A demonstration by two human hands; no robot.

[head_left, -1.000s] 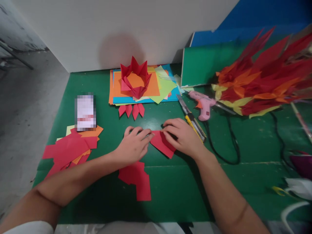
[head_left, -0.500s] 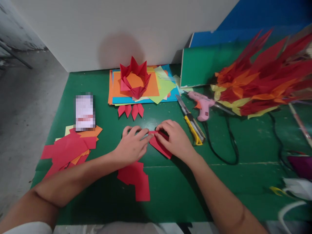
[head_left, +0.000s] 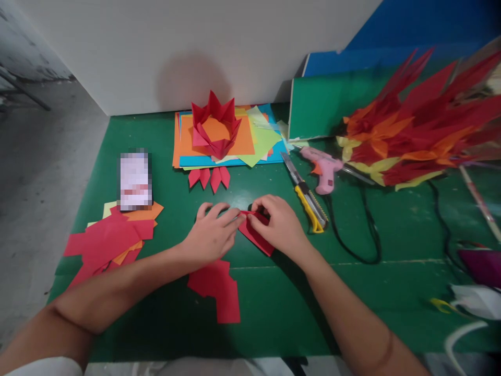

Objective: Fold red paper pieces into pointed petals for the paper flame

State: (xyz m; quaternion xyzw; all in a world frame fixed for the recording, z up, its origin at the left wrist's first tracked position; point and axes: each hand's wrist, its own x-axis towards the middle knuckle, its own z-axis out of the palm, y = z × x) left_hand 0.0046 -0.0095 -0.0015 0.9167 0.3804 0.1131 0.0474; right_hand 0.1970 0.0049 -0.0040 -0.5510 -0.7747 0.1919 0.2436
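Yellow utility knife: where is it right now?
In the head view, the yellow utility knife lies on the green table, right of centre, between the right hand and the pink glue gun.

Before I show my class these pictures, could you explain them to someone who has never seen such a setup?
There is no machine here, just a person's bare hands. Every picture comes from one camera worn on the head, looking forward and down. The left hand and right hand hold a piece of red paper, with the fingertips of both at its far edge. Beyond them on the green table, a ring of folded red paper sits on a stack of coloured sheets. To the right lie a yellow-handled cutter and a pink glue gun. A rectangular object on the left is blurred out, so its face cannot be read.
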